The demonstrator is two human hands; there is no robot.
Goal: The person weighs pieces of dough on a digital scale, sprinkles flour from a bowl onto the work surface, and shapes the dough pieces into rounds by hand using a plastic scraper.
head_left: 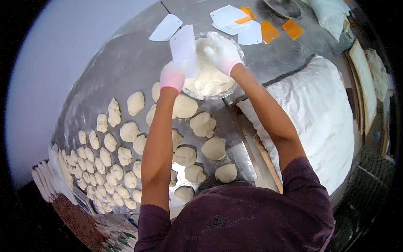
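Note:
My left hand, in a white glove with a pink cuff, holds a white flat scraper over the left side of a round metal bowl. Pale flour is heaped in the bowl. Inside the right part of the bowl, over the flour, is my right hand, gloved the same way; its fingers are smeared by motion. Just below the bowl, rounded pieces of pale dough lie on the metal table.
Several more dough lumps spread down the table's left. Along the back lie white scrapers, orange scrapers, a round metal item and a white sack. A large white cloth-covered mound and upright boards stand at right.

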